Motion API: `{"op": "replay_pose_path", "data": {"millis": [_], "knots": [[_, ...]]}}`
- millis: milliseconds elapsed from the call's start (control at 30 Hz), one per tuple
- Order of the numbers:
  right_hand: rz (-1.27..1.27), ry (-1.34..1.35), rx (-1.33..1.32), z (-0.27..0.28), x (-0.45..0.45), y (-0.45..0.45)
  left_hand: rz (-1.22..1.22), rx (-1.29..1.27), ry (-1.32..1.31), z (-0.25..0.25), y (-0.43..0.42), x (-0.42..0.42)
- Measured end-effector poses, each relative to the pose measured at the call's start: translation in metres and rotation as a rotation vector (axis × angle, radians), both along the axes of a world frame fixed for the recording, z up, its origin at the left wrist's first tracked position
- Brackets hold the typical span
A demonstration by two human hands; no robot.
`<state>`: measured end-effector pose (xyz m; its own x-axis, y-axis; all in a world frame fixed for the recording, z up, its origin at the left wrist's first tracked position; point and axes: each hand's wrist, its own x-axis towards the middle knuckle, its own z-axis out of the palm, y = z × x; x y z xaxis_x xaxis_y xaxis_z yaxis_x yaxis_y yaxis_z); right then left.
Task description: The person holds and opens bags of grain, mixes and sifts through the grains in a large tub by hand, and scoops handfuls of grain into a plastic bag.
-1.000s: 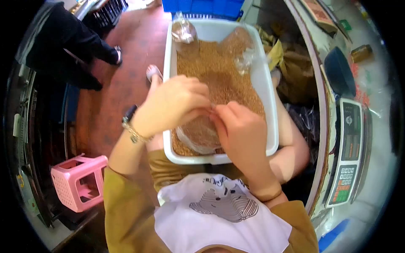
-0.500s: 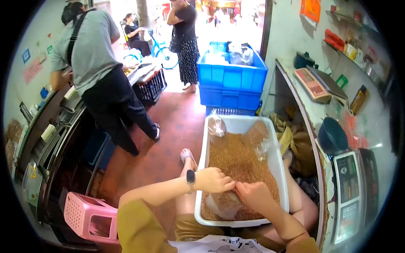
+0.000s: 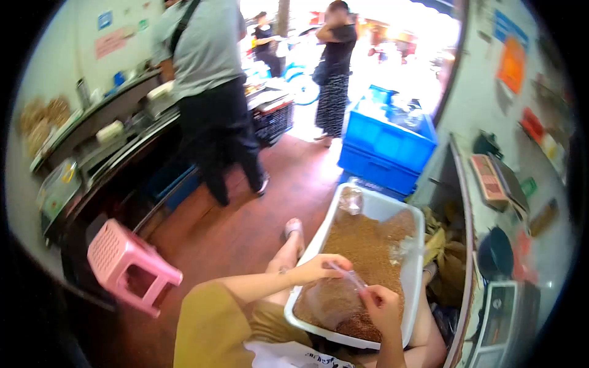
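A clear plastic bag with brown contents lies low over the near end of a white tub. My left hand pinches the bag's top edge on one side. My right hand grips the same edge on the other side, fingers closed. Between the two hands the edge runs as a pale taut strip. Loose brown grain-like material fills much of the tub, which sits between my legs. Two more clear bags, one a knotted bag and one a filled bag, rest at its far end.
Stacked blue crates stand beyond the tub. A pink stool is on the floor at left. On the right counter are a scale and a dark bowl. A person in grey stands at the left counter.
My hands have moved apart, with the bag's edge now stretched between them. The camera view has turned and tilted, so the room appears shifted to the right.
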<state>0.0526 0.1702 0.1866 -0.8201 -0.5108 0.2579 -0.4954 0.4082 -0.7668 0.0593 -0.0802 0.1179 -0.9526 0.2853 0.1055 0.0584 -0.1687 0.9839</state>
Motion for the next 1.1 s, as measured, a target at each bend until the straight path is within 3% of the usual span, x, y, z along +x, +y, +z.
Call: {"op": "replay_pose_path", "data": {"millis": [33,133,233,333,367,467,733,833,900,1000,1033,1100], "knots": [[-0.029,-0.143,-0.121,-0.008,-0.001,0.002,0.019,0.087,-0.050,-0.004,0.005,0.003],[-0.004,-0.186,-0.227,-0.067,-0.018,0.032,-0.019,0.114,0.009,-0.038,0.016,0.002],[0.123,-0.516,-0.788,-0.076,0.013,0.011,0.013,0.039,0.052,-0.057,0.015,0.012],[-0.015,-0.403,-0.503,-0.156,0.021,0.037,0.010,0.036,0.031,-0.077,0.016,0.019],[-0.028,-0.444,-0.346,-0.156,0.026,0.035,0.022,0.017,0.027,-0.080,0.016,0.023],[-0.096,-0.228,-0.061,-0.155,0.027,0.011,0.126,-0.025,0.038,-0.086,0.025,0.018],[-0.266,-0.546,-0.384,-0.093,-0.008,-0.026,0.329,-0.410,-0.357,-0.034,0.051,-0.004],[-0.339,-0.902,-0.442,-0.060,-0.023,-0.033,0.285,-0.415,-0.411,-0.044,0.064,-0.023],[-0.142,-1.379,-0.651,-0.073,-0.050,-0.012,0.290,-0.320,-0.428,-0.048,0.077,-0.025],[-0.043,-0.959,-0.491,-0.096,-0.061,-0.004,0.182,0.171,-0.421,0.008,0.069,0.018],[-0.059,-0.904,-0.475,-0.093,-0.061,-0.002,0.160,0.082,-0.414,0.015,0.071,0.016],[-0.095,-0.818,-0.454,-0.088,-0.060,0.000,0.325,-0.322,0.068,-0.039,0.103,-0.022]]}}
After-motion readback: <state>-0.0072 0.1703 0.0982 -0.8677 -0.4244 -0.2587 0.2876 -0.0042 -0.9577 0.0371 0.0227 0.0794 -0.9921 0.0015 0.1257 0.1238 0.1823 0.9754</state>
